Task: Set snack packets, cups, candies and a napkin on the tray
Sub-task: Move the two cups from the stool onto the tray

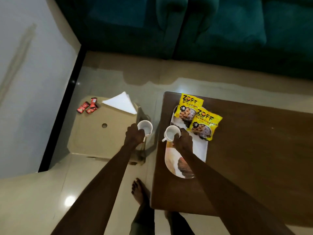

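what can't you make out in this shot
Head view, the only one:
- Tray pattern: partly covered by the right hand, its arm and two yellow snack packets.
- Red candies: wrapper print too small to read.
- Left cup: handle hidden behind the left hand.
- Sofa: cut off by the top edge.

Light: dim, warm | Glare: bright spot on glossy floor [69,200] lower left | Edges: wide-angle bending; soft, smeary detail

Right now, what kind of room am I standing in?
Probably a home living room. A teal sofa stands behind a low wooden table, there is a glossy tiled floor, and a serving tray on the table holds snack packets.
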